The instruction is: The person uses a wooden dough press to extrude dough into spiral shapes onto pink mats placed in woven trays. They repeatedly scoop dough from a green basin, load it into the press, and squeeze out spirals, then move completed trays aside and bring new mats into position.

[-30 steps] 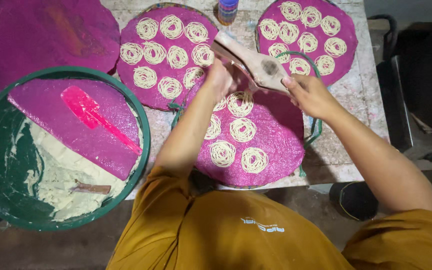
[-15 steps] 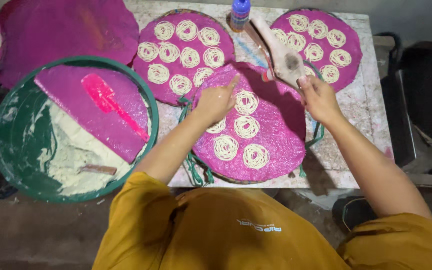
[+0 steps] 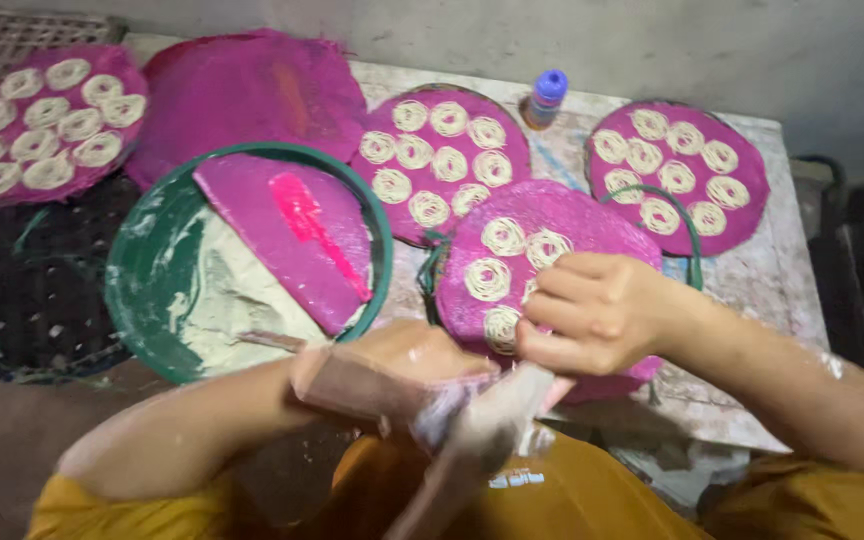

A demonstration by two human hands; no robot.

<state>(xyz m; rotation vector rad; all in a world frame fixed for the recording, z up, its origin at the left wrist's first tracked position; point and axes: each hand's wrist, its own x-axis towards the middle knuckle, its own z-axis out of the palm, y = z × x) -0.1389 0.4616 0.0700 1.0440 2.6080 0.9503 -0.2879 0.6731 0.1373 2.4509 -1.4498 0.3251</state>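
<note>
Both hands grip a wooden press (image 3: 472, 425) — left hand (image 3: 392, 370) round its body, right hand (image 3: 592, 312) closed on top. It slants from low-middle up toward the right, over a pink mat (image 3: 592, 215) — on a worn grey bench (image 3: 782, 250).

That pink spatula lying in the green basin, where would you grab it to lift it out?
Probably by the narrow handle end of the pink spatula, coming from above at the lower right. It lies flat on the purple mat in the green basin, and its broad blade points to the upper left.
</note>
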